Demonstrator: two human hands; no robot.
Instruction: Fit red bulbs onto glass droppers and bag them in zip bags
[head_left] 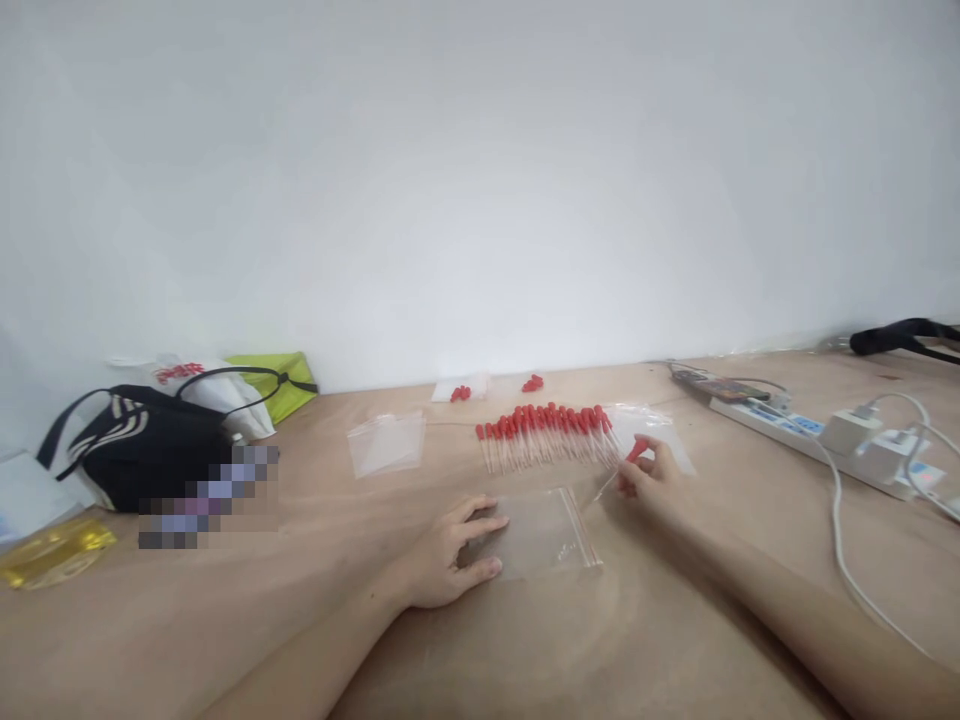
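Observation:
My left hand [457, 550] lies with its fingers spread on the left end of a clear zip-lock bag [532, 535]. The bag is flat on the table, its red-lined zip edge to the right. My right hand [652, 475] is closed on a dropper [637, 448], pinching its red bulb. The dropper's thin clear tube points down to the left, just beyond the bag's zip edge. Behind the bag lies a row of several similar droppers [544, 435], red bulbs away from me and thin tubes towards me.
Flat clear bags [388, 443] lie left of the row, and more clear bags [660, 430] lie behind my right hand. Small red pieces [460, 394] sit near the wall. A power strip [795, 428] with white cables is at right, a black bag [150, 450] at left.

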